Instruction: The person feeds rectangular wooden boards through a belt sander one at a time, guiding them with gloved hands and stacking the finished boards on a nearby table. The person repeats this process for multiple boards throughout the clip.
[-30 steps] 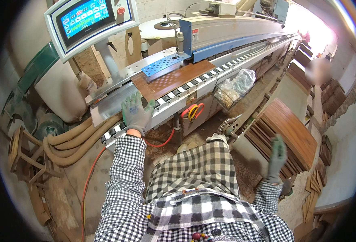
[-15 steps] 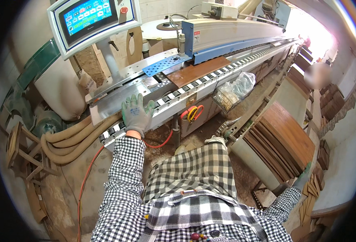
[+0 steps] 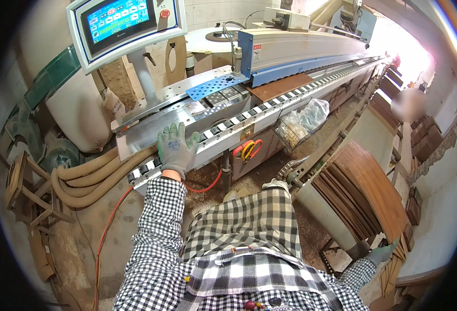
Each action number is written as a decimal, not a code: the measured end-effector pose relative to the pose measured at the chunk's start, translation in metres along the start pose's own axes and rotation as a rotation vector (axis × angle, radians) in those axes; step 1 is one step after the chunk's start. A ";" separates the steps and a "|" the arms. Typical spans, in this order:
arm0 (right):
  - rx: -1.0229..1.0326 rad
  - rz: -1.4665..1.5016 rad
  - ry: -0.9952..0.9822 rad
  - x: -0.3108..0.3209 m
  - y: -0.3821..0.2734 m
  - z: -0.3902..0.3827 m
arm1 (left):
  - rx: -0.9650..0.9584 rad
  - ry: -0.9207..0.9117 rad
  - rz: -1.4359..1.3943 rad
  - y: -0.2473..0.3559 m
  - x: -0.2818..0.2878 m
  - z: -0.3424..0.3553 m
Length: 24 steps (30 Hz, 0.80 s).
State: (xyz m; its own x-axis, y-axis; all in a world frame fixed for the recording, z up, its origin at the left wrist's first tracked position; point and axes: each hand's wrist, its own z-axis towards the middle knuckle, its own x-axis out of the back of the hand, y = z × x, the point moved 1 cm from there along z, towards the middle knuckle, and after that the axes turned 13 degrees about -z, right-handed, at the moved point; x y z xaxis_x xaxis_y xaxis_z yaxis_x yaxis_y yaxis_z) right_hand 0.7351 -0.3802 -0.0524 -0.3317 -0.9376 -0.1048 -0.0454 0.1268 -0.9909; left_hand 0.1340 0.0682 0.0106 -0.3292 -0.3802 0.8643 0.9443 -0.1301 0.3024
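Observation:
My left hand (image 3: pixel 176 151), in a grey-green glove, rests with fingers spread on the near end of the roller rail (image 3: pixel 228 124) of a long edge-banding machine (image 3: pixel 301 54). At lower right my gloved right hand (image 3: pixel 379 253) grips the near end of the top brown wooden board (image 3: pixel 376 184). That board lies on a stack of similar boards (image 3: pixel 345 194), its near end jutting past them. My right fingers are partly hidden. Another brown board (image 3: pixel 283 87) lies on the machine's bed, partly under the blue-edged beam.
A control screen (image 3: pixel 119 23) stands at upper left. Red-handled scissors (image 3: pixel 248 150) hang on the machine's side, beside a wire basket (image 3: pixel 292 132) with a plastic bag. Thick hoses (image 3: pixel 91 179) and a wooden stool (image 3: pixel 34 192) are at left. A blurred person (image 3: pixel 408 105) is at far right.
The board on the machine has moved farther right along the bed. The top board on the stack has slid toward me with my right hand at its end. My left hand has stayed in place.

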 end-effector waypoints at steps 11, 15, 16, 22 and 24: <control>0.348 0.052 -0.677 0.001 -0.013 -0.045 | -0.204 0.183 -0.412 -0.017 0.009 -0.008; 0.952 -0.185 -0.764 -0.042 0.014 -0.056 | -0.282 0.241 -0.530 -0.017 0.037 -0.039; 0.869 -0.205 -0.777 -0.065 0.021 -0.076 | -0.292 0.248 -0.530 -0.017 0.045 -0.050; 0.619 -0.002 -1.417 -0.168 0.011 -0.265 | -0.358 0.130 -0.411 -0.030 0.083 -0.104; 0.729 -0.033 -1.486 -0.194 0.027 -0.302 | -0.351 0.112 -0.383 -0.039 0.092 -0.116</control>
State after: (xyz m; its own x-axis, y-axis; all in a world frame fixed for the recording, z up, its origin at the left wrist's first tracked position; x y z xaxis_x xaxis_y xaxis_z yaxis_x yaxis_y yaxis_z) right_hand 0.5133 -0.0968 -0.0331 0.8126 -0.4610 0.3566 0.5316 0.3353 -0.7778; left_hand 0.0677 -0.0682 0.0313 -0.6668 -0.3385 0.6640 0.7067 -0.5700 0.4191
